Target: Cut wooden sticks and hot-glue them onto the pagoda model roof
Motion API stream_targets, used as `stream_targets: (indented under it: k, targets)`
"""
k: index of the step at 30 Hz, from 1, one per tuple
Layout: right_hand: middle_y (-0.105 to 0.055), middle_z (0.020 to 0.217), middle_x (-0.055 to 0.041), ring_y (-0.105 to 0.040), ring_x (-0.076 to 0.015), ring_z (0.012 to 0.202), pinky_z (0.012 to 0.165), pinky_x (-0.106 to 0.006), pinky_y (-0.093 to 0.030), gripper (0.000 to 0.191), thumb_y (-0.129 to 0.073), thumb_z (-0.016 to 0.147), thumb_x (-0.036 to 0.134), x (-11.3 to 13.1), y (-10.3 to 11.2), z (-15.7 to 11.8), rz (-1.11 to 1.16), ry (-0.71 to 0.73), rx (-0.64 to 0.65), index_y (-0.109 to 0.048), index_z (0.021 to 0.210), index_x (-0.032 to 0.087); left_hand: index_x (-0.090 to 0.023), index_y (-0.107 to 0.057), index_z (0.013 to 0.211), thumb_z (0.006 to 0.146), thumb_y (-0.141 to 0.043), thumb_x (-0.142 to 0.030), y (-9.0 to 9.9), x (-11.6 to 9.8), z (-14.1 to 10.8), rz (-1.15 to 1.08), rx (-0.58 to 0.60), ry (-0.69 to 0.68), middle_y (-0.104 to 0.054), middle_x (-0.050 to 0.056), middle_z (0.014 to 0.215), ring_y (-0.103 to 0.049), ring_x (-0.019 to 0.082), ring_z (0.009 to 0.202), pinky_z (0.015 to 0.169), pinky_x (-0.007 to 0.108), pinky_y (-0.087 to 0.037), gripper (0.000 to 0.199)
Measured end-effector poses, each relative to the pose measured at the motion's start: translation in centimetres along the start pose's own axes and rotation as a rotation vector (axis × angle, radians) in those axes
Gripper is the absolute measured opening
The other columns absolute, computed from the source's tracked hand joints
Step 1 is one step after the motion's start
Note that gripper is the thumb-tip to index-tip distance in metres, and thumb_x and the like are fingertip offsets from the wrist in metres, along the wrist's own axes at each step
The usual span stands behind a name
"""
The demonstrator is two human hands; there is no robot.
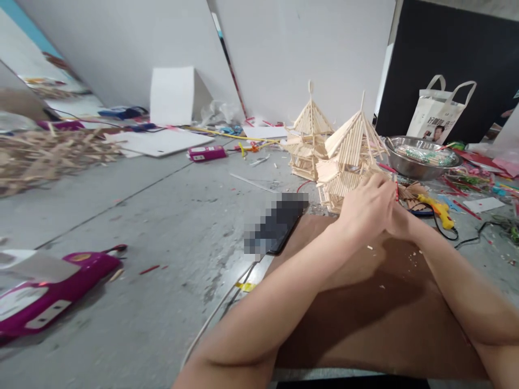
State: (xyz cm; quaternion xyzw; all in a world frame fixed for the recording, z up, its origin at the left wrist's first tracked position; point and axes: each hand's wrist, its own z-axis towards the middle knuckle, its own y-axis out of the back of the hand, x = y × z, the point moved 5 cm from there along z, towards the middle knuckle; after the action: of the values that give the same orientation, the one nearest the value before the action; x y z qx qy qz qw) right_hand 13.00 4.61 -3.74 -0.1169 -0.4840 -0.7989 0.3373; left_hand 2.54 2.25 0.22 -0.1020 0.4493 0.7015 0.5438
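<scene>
cardboard-like brown board (377, 324) lies flat on the floor below the hands, reaching under both forearms, with small pale scraps scattered on it. well to the left of the hands, a magenta power strip (91, 267) rests on the grey floor. nearer on that side, a dark phone (284, 227), partly pixelated, overlaps the board's left edge, and a pale cable (211, 327) runs past it. the left hand (366, 208) and the right hand (399, 221) are brought close together, fingers bent and overlapping; i cannot tell what, if anything, they pinch. just beyond them, the front stick tower (352, 146) stands upright with a pointed roof, its lower right part hidden by the left hand; whether they touch is unclear. to the right of the hands lies a yellow glue gun (440, 210). farther off, a second stick tower (311, 132) stands behind and left of the first, a metal bowl (424, 170) sits beyond the hands to the right, and behind it a white bag (438, 113) stands before a black panel (478, 59).
</scene>
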Motion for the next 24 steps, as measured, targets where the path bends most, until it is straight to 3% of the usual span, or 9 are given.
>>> stream_targets:
  k: [2,4,7,10,16,18,21,24]
  targets:
    - [-0.054,0.057,0.0041,-0.051,-0.0096,0.051,0.047,-0.021,-0.043,0.010,-0.051,0.077,0.021,-0.6,0.5,0.3,0.159,-0.010,0.154,-0.056,0.069,0.020,-0.019,-0.063,0.082,0.083,-0.042,-0.017,0.5,0.5,0.4,0.216,0.017,0.021,-0.062,0.010,0.093,-0.057,0.021,0.085,0.075,0.033,-0.043,0.021]
    - [-0.051,0.055,0.0062,-0.044,-0.0073,0.042,0.041,-0.020,-0.036,0.005,-0.051,0.079,0.023,-1.2,0.8,0.4,0.343,-0.079,0.254,-0.053,0.076,0.019,-0.016,-0.063,0.086,0.084,-0.038,-0.018,0.3,1.2,0.7,0.417,0.159,0.088,-0.064,0.011,0.089,-0.059,0.020,0.080,0.072,0.032,-0.044,0.025]
    - [-0.045,0.048,0.0086,-0.039,-0.0059,0.037,0.039,-0.020,-0.029,0.015,-0.053,0.080,0.034,-1.7,1.3,0.5,0.499,-0.159,0.211,-0.050,0.080,0.019,-0.014,-0.065,0.088,0.087,-0.036,-0.022,-0.4,2.0,0.9,0.551,0.373,0.106,-0.067,0.011,0.084,-0.062,0.020,0.078,0.070,0.032,-0.045,0.030]
    - [-0.044,0.045,0.0087,-0.039,-0.0054,0.036,0.039,-0.020,-0.028,0.026,-0.058,0.077,0.043,-1.4,1.3,0.6,0.571,-0.144,0.165,-0.049,0.078,0.019,-0.015,-0.066,0.089,0.088,-0.037,-0.027,-0.6,2.1,1.1,0.532,0.364,0.060,-0.069,0.011,0.086,-0.063,0.021,0.080,0.069,0.031,-0.044,0.032]
    - [-0.052,0.054,0.0081,-0.044,-0.0054,0.037,0.037,-0.020,-0.033,0.043,-0.063,0.069,0.054,-1.1,1.3,0.5,0.728,-0.184,-0.039,-0.048,0.090,0.020,-0.016,-0.067,0.078,0.083,-0.046,-0.024,0.3,2.8,1.7,0.308,0.215,0.044,-0.068,0.005,0.071,-0.059,0.014,0.066,0.062,0.025,-0.041,0.023]
    - [-0.056,0.060,0.0067,-0.045,-0.0051,0.037,0.037,-0.020,-0.034,0.047,-0.064,0.068,0.055,-1.3,1.4,0.4,0.768,-0.203,-0.106,-0.047,0.095,0.021,-0.015,-0.066,0.075,0.081,-0.047,-0.020,1.7,3.3,2.0,0.227,0.044,0.091,-0.065,0.004,0.066,-0.057,0.012,0.062,0.060,0.024,-0.039,0.021]
    - [-0.056,0.060,0.0059,-0.045,-0.0046,0.038,0.037,-0.020,-0.034,0.044,-0.065,0.068,0.054,-1.7,0.8,0.4,0.769,-0.219,-0.093,-0.050,0.090,0.020,-0.016,-0.063,0.077,0.083,-0.044,-0.021,4.2,4.6,2.1,0.071,-0.309,0.215,-0.060,0.001,0.062,-0.053,0.008,0.053,0.056,0.021,-0.037,0.020]
    - [-0.055,0.058,0.0060,-0.043,-0.0043,0.037,0.037,-0.020,-0.033,0.038,-0.064,0.070,0.050,-2.1,0.0,0.3,0.752,-0.235,-0.059,-0.051,0.088,0.019,-0.016,-0.059,0.074,0.084,-0.042,-0.025,5.2,6.3,1.9,-0.020,-0.443,0.307,-0.058,0.000,0.061,-0.049,0.006,0.048,0.052,0.020,-0.035,0.021]
